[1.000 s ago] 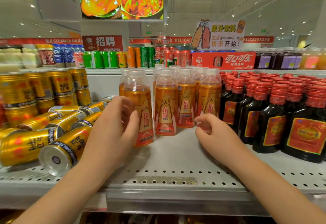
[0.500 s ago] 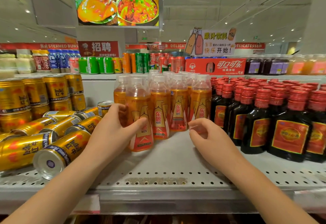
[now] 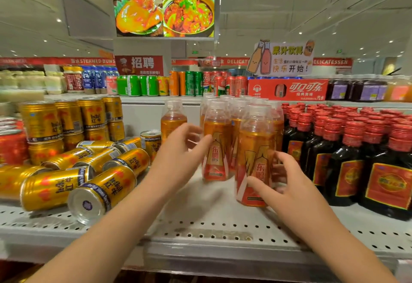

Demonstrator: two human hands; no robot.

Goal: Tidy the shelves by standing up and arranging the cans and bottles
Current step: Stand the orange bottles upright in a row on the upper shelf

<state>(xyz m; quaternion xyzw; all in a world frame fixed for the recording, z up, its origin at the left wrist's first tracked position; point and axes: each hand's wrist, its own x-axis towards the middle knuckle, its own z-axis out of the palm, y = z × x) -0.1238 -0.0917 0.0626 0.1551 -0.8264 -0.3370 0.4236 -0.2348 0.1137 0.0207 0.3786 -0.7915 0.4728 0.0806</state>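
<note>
Glossy metal cans (image 3: 101, 190), clear plastic bottles (image 3: 253, 164), matt perforated metal shelf (image 3: 211, 233).

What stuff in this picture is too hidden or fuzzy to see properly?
All in the head view:
- Left hand: blurred, so it is unclear whether it touches the middle orange bottle.
- Lone orange bottle: its bottom is hidden behind the left hand.
- Front orange bottle: its label is partly covered by the right hand.
- Fallen gold cans: some are cut off by the left edge.
</note>
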